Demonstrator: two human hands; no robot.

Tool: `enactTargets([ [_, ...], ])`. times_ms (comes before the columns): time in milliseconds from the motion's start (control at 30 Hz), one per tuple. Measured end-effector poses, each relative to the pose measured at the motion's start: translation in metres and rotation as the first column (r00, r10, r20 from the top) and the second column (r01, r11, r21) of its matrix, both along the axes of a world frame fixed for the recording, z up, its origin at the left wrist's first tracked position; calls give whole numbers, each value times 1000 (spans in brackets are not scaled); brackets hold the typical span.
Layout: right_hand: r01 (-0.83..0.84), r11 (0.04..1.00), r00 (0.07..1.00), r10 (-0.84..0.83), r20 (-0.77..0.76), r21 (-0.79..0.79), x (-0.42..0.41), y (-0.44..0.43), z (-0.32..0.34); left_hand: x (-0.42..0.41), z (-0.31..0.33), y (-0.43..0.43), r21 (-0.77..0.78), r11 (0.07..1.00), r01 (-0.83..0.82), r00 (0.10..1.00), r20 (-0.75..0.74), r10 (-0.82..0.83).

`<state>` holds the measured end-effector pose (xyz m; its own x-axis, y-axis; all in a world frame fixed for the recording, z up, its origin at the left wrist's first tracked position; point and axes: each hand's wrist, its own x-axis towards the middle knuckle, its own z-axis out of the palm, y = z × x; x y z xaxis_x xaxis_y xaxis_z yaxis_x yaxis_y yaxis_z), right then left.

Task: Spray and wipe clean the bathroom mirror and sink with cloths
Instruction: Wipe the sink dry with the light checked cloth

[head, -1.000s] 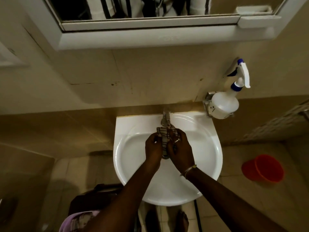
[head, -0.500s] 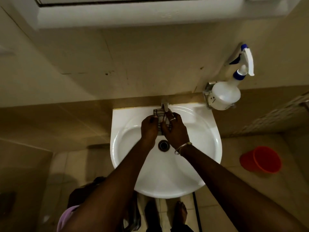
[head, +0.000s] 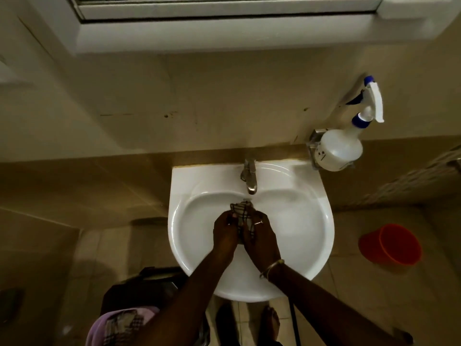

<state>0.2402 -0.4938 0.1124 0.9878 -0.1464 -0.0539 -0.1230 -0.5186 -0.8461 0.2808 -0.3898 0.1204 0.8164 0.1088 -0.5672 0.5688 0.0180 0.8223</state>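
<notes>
A white sink [head: 306,221] hangs on the wall below me, with a chrome tap [head: 249,177] at its back. My left hand [head: 224,233] and my right hand [head: 262,238] are pressed together over the middle of the bowl. Both are closed on a small checked cloth [head: 242,212], bunched between them just below the tap's spout. The drain is hidden under my hands. Only the bottom edge of the mirror cabinet [head: 224,11] shows at the top. A white spray bottle [head: 341,148] with a blue-trimmed trigger rests in a wall holder right of the sink.
An orange bucket [head: 391,244] stands on the tiled floor at the right. A dark bag with a purple and checked cloth [head: 119,325] on it sits low at the left. My bare feet [head: 270,323] are under the sink's front rim.
My hands and the cloth were up at the tap half a second ago and have come back down over the middle of the bowl. The view has tilted up slightly.
</notes>
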Motion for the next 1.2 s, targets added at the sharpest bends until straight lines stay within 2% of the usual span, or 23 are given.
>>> enactTargets([
  [167,-64,992,989,78,124,-111,36,32,4,23,7,32,69,991,-115,988,116,107],
  [267,-53,980,980,89,180,-192,73,51,12,63,15,52,142,983,-118,972,219,85],
  [333,4,970,984,40,176,-245,95,63,14,88,20,60,212,970,-122,961,268,62],
  [400,80,977,985,-46,168,-197,116,70,14,108,25,63,295,947,-125,955,295,34],
  [433,116,965,980,-74,182,-235,125,71,12,115,24,63,330,936,-121,954,301,17],
  [500,110,879,984,-29,177,-463,135,72,0,125,21,60,392,914,-102,953,302,-23],
  [533,83,816,992,-11,128,-572,137,75,-4,127,17,59,418,903,-96,950,310,-42],
  [600,8,756,1000,1,14,-655,132,83,-4,127,9,59,470,878,-86,940,329,-84],
  [667,-2,699,996,67,63,-716,126,91,-7,127,2,62,524,846,-100,924,363,-116],
  [767,-45,700,970,202,138,-713,124,81,-16,124,-1,69,626,767,-141,901,403,-163],
  [867,-10,802,995,66,71,-598,125,76,-31,124,-3,76,721,689,-76,859,398,-322],
  [933,15,815,999,7,36,-579,130,80,-35,125,-3,84,747,663,-41,825,400,-399],
  [1067,9,733,1000,-10,3,-680,142,97,-33,116,-4,107,708,698,-106,846,434,-311],
  [1200,48,731,999,-47,20,-681,145,111,-36,103,-15,138,638,747,-185,831,507,-228],
])
